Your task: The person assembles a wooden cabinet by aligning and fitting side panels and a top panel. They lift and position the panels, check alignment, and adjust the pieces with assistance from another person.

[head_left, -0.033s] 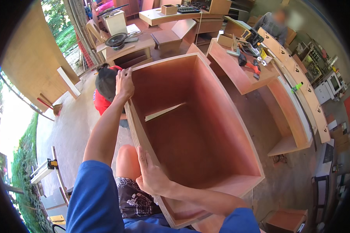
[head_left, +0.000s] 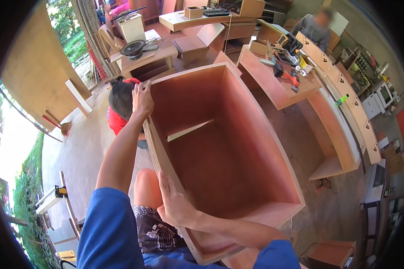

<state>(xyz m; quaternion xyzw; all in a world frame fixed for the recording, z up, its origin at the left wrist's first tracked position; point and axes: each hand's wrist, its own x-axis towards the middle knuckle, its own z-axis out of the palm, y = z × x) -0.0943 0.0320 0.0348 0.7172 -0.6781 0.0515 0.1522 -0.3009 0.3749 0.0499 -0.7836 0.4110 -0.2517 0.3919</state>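
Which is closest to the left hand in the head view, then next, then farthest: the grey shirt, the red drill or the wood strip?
1. Wood strip: inside the box, right of the left hand.
2. Red drill: farther right, on the cabinet.
3. Grey shirt: on a person, far back, upper right.

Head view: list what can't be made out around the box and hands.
All in the head view:
Box underside: hidden by the box's own walls and floor.
Left hand and right hand: palms hidden by their own backs.
Crouching person: hands hidden behind the box.
Pale wedge inside the box: too little detail to tell strip from gap.
Right sleeve: cut off by the lower edge.
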